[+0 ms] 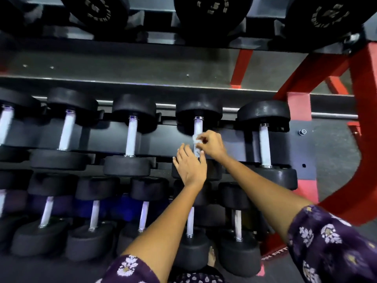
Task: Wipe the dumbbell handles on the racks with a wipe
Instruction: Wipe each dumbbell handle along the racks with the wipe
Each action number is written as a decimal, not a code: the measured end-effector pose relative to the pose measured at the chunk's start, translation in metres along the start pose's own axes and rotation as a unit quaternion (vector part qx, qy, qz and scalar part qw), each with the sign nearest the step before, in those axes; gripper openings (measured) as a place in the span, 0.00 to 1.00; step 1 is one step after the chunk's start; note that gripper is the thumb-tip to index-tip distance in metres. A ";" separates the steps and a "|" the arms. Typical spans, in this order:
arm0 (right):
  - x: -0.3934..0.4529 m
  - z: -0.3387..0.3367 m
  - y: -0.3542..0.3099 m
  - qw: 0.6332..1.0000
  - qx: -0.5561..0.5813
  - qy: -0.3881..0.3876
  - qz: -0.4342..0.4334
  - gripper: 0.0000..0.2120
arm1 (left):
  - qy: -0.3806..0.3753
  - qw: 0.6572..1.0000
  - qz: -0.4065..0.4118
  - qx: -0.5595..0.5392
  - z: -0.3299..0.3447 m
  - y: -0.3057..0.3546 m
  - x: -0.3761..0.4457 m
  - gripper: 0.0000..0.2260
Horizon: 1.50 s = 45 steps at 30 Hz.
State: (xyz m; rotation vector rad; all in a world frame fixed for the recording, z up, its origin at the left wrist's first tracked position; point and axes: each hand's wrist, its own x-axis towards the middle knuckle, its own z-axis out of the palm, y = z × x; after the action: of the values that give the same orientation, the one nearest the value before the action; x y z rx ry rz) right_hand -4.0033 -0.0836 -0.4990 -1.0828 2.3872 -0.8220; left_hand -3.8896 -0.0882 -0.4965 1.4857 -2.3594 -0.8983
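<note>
A tiered dark steel rack (183,82) with red uprights (361,111) carries rows of black rubber-headed dumbbells with pale metal handles, above a dark floor (285,270). The right hand (212,145) pinches a small crumpled white wipe (196,139) against the pale handle (197,127) of the middle-shelf dumbbell, second from the right. The left hand (190,166), fingers straight and released, covers that handle's lower end. Top-row dumbbells (212,11) are cut off; their lettering is unreadable.

The scene is dim, the dumbbell handles (132,137) shine pale and bluish, deep shadow covers the lower rack (114,209), and the edges bend outward.
</note>
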 end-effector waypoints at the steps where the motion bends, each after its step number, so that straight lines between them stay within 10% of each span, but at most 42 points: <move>1: 0.002 0.006 0.003 0.998 -0.024 -0.029 -0.041 0.06 | 0.010 1.000 0.021 0.011 0.003 -0.002 0.000 0.24; 5: 0.018 0.013 0.017 0.989 -0.068 -0.096 -0.094 0.09 | 0.013 0.998 0.054 0.006 0.006 -0.006 0.002 0.26; 10: 0.051 -0.001 0.016 0.998 -0.007 0.006 -0.066 0.09 | 0.029 0.997 0.033 -0.062 0.006 -0.014 0.002 0.28; 14: 0.021 0.007 0.021 0.975 -0.086 -0.141 -0.147 0.11 | 0.063 0.984 -0.111 -0.125 0.004 -0.008 0.009 0.28; 21: 0.043 -0.005 0.014 0.989 -0.047 -0.036 -0.133 0.06 | 0.081 0.993 -0.030 -0.080 0.014 -0.013 0.005 0.27; 27: 0.018 -0.003 0.022 0.954 -0.131 -0.163 -0.216 0.07 | 0.135 0.982 0.004 -0.134 0.017 -0.015 0.002 0.12; 31: 0.045 -0.013 0.013 0.984 -0.080 -0.048 -0.155 0.06 | 0.162 0.975 0.008 -0.154 0.018 -0.015 0.003 0.16; 36: 0.015 -0.001 0.023 0.955 -0.131 -0.178 -0.198 0.08 | 0.168 0.971 0.008 -0.167 0.020 -0.018 0.004 0.15; 41: 0.041 -0.007 0.016 0.987 -0.085 -0.072 -0.115 0.09 | 0.160 0.974 0.004 -0.159 0.020 -0.016 0.004 0.17; 45: 0.018 0.005 0.020 0.962 -0.125 -0.177 -0.167 0.09 | 0.151 0.977 0.000 -0.150 0.019 -0.017 0.004 0.19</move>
State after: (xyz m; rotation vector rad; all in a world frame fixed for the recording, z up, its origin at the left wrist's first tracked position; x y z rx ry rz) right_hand -4.0223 -0.0884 -0.5182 -1.6138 2.0705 -0.3841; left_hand -3.8884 -0.0900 -0.5219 1.3885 -1.9130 -0.9064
